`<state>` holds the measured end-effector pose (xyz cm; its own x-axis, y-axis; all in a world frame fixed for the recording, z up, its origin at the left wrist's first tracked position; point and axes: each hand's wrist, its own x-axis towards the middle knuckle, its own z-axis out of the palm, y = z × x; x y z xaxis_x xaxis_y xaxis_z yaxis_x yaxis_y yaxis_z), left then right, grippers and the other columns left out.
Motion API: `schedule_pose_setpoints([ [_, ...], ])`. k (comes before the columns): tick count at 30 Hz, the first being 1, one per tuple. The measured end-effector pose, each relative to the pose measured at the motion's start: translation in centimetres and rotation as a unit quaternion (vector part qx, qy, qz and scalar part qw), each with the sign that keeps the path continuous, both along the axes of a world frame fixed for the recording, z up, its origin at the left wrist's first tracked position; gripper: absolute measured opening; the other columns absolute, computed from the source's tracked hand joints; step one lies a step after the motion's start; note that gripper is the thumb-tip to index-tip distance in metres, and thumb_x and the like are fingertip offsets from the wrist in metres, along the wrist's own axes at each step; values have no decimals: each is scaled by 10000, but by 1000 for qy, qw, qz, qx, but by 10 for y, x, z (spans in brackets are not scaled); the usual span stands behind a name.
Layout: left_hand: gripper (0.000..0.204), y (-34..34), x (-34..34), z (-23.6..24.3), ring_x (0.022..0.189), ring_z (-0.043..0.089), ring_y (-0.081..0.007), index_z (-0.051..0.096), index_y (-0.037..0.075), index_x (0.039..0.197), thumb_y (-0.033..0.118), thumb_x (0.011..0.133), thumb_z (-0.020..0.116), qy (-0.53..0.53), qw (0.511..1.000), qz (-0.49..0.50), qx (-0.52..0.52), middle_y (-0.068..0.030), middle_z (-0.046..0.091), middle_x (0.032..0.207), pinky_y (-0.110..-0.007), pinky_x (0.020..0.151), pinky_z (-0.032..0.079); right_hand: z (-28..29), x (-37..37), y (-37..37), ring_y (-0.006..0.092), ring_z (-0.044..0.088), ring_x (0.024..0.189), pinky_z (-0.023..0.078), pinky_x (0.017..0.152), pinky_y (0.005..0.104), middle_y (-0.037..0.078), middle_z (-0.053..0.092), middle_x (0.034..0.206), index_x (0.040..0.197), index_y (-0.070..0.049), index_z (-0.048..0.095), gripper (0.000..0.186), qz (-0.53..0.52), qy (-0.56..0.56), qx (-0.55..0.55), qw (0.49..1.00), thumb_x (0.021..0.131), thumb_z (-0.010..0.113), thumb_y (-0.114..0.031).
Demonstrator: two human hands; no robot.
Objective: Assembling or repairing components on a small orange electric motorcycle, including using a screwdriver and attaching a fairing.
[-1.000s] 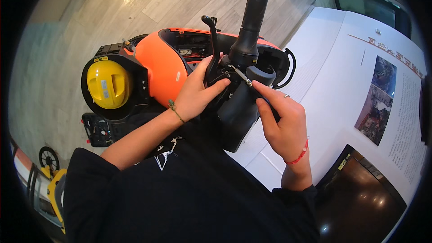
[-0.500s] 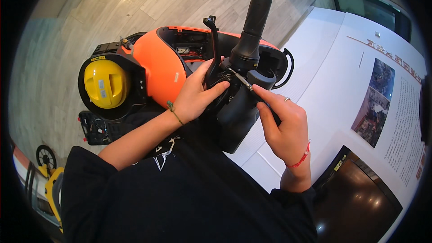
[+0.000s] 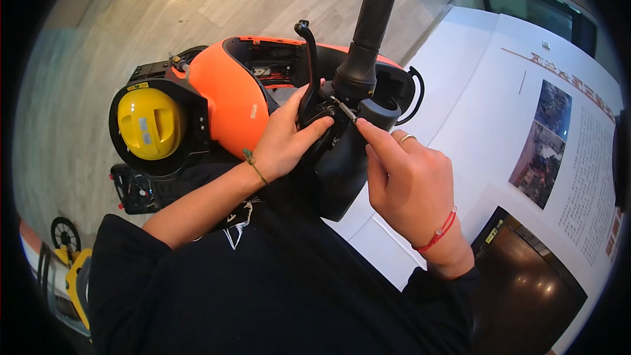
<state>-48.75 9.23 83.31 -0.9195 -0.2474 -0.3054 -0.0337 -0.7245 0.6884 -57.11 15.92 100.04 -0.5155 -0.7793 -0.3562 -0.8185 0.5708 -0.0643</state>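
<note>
My left hand (image 3: 288, 137) is closed around the base of a black brake lever (image 3: 310, 56), its thumb lying over the clamp. Beside it rises a black handlebar grip (image 3: 372, 23), part of an orange scooter (image 3: 227, 95). In my right hand (image 3: 414, 181) is a screwdriver (image 3: 347, 112); its metal shaft slants up and left to the lever clamp beside the grip. The index finger is stretched along the tool, and the hand hides its handle. I cannot make out the fastener at the tip.
A yellow helmet (image 3: 150, 125) rests in a black holder on the scooter's left. Below it an open black tool case (image 3: 131, 190) lies on the wooden floor (image 3: 151, 20). A white display panel (image 3: 473, 85) and a dark screen (image 3: 526, 296) stand at the right.
My right hand has turned and shifted slightly, its index fingertip now closer to the clamp along the screwdriver. The left hand keeps its hold. The whole view has shifted a little.
</note>
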Motion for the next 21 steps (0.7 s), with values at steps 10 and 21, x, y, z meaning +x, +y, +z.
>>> schedule_pose_setpoints([
  [10,521,2,-1,-5,950,521,-82,311,-15,1299,36,841,553,-15,998,-1,-54,-72,531,1087,-228,797,450,-6,-14,6,294,571,536,433,508,320,166,577,631,1016,-38,586,245,-116,-128,-11,985,772,559,-32],
  [21,520,1,-1,-1,952,516,-75,315,-17,1295,24,836,555,0,1000,5,-5,-62,531,1076,-218,813,438,7,-16,19,259,558,526,425,509,309,141,563,617,1045,-42,594,274,-68,-109,-25,991,773,562,-24],
])
